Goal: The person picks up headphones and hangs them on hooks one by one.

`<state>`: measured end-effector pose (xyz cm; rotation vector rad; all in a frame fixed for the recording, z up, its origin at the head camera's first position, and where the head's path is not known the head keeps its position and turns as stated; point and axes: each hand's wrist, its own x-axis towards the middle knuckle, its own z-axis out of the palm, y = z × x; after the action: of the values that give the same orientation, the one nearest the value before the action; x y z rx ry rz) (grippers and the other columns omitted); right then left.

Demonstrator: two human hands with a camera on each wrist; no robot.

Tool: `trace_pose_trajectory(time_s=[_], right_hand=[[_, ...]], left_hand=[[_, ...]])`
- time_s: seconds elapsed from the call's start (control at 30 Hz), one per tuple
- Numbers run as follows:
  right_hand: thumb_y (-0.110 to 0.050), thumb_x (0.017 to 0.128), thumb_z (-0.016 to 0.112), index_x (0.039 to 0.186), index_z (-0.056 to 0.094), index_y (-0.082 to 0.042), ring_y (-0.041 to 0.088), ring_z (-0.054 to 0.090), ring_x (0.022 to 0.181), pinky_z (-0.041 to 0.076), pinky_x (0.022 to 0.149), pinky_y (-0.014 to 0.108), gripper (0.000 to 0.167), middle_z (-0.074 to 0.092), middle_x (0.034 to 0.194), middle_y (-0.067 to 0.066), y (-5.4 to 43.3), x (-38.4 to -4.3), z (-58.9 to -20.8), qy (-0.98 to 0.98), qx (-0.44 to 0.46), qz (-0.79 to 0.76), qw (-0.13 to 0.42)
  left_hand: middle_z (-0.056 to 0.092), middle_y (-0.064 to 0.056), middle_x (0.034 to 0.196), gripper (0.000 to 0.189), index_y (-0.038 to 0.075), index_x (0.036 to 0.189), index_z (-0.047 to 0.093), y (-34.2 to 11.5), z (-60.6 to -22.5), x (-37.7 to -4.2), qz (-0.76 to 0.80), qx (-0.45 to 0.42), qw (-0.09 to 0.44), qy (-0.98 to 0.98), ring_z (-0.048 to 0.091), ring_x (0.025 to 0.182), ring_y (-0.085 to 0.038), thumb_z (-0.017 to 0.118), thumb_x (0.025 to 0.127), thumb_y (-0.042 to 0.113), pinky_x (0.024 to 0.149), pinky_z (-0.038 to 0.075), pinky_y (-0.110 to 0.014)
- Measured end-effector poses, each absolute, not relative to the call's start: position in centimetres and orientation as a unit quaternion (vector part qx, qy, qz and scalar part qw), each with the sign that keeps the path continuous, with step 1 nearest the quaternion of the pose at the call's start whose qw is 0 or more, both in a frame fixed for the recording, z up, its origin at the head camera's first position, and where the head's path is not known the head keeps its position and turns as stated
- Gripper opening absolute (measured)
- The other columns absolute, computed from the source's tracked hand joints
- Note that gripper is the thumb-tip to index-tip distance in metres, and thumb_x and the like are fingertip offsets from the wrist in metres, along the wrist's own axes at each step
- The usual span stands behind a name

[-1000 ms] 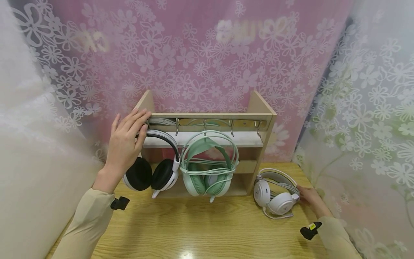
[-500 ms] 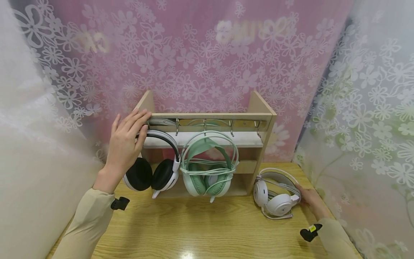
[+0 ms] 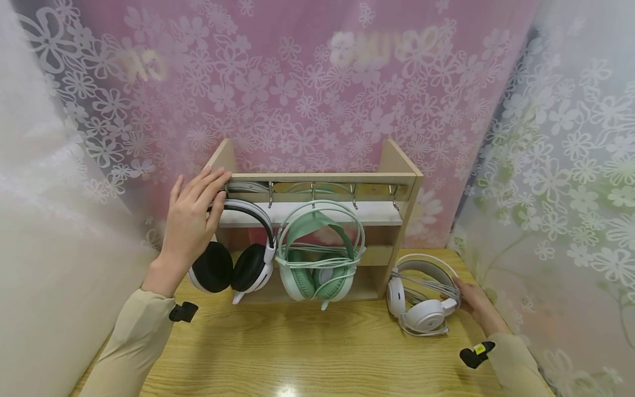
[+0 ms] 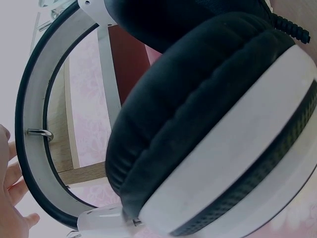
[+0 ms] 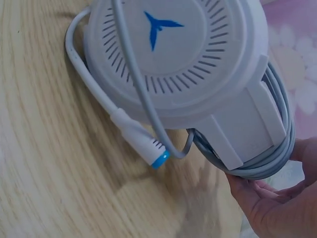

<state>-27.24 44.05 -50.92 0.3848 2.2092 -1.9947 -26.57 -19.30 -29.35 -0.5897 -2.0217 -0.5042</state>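
Note:
At the left end of the wooden shelf (image 3: 317, 177), my left hand (image 3: 190, 212) rests with straight fingers on the top edge. Its thumb lies near the headband of a white headset with black ear pads (image 3: 250, 267), which hangs from a hook; the left wrist view shows its ear cup (image 4: 213, 124) close up. A mint-green headset (image 3: 317, 275) hangs to the right of it. Beside the shelf's right foot, my right hand (image 3: 478, 306) grips a white headset (image 3: 429, 315) by its side, where a grey cable (image 5: 285, 153) is wound. Its microphone (image 5: 141, 141) has a blue tip.
Metal hooks (image 3: 396, 198) line the shelf's front rail, with no headset on those at the right. A white board (image 3: 387, 215) sits below them. The wooden table (image 3: 307, 353) extends in front. Flowered curtains (image 3: 555, 220) enclose the back and sides.
The white headset at the right has tipped up slightly, its headband rising a little, with my right hand still on it. My left hand keeps its place.

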Motion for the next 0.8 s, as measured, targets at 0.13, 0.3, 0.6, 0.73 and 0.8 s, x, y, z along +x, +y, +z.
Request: trace_pose_trajectory(time_s=[0.13, 0.3, 0.6, 0.73, 0.8], right_hand=[[-0.029, 0.110, 0.041, 0.102, 0.055, 0.009, 0.010, 0.073, 0.069, 0.058, 0.065, 0.023, 0.042, 0.073, 0.073, 0.000, 43.8, -27.1, -50.7, 0.725, 0.126, -0.674, 0.072], [-0.029, 0.109, 0.044, 0.087, 0.065, -0.001, 0.011, 0.073, 0.070, 0.058, 0.066, 0.023, 0.041, 0.073, 0.074, 0.001, 43.7, -26.7, -50.6, 0.721, 0.137, -0.675, 0.076], [-0.031, 0.110, 0.040, 0.092, 0.065, 0.005, 0.007, 0.069, 0.065, 0.057, 0.065, 0.021, 0.046, 0.072, 0.073, -0.001, 43.5, -26.0, -50.3, 0.752, 0.138, -0.641, 0.065], [-0.031, 0.111, 0.035, 0.107, 0.058, 0.017, 0.004, 0.067, 0.063, 0.056, 0.063, 0.021, 0.053, 0.068, 0.070, -0.006, 43.2, -25.8, -50.0, 0.779, 0.130, -0.612, 0.047], [-0.032, 0.111, 0.033, 0.118, 0.050, 0.024, 0.002, 0.065, 0.063, 0.055, 0.063, 0.020, 0.059, 0.066, 0.069, -0.008, 43.0, -25.6, -49.7, 0.794, 0.127, -0.594, 0.037]], left_hand=[[0.058, -0.010, 0.144, 0.040, 0.011, 0.141, 0.062, -19.3, -29.4, -26.6, -0.204, -0.240, 0.467, -0.826, 0.046, 0.141, -0.030, 0.056, 0.103, 0.020, 0.122, 0.013, -0.055], [0.058, -0.010, 0.144, 0.040, 0.011, 0.141, 0.061, -19.3, -29.4, -26.6, -0.204, -0.239, 0.466, -0.827, 0.046, 0.140, -0.030, 0.056, 0.103, 0.020, 0.122, 0.013, -0.055], [0.059, -0.009, 0.144, 0.038, 0.011, 0.140, 0.062, -19.3, -29.3, -26.6, -0.206, -0.240, 0.469, -0.824, 0.047, 0.140, -0.029, 0.056, 0.103, 0.018, 0.122, 0.013, -0.055], [0.059, -0.009, 0.144, 0.039, 0.011, 0.141, 0.062, -19.3, -29.3, -26.5, -0.205, -0.240, 0.469, -0.825, 0.046, 0.140, -0.029, 0.056, 0.103, 0.018, 0.122, 0.013, -0.055], [0.059, -0.009, 0.144, 0.039, 0.011, 0.141, 0.062, -19.3, -29.3, -26.5, -0.205, -0.240, 0.468, -0.825, 0.046, 0.140, -0.029, 0.056, 0.103, 0.018, 0.122, 0.013, -0.055]])
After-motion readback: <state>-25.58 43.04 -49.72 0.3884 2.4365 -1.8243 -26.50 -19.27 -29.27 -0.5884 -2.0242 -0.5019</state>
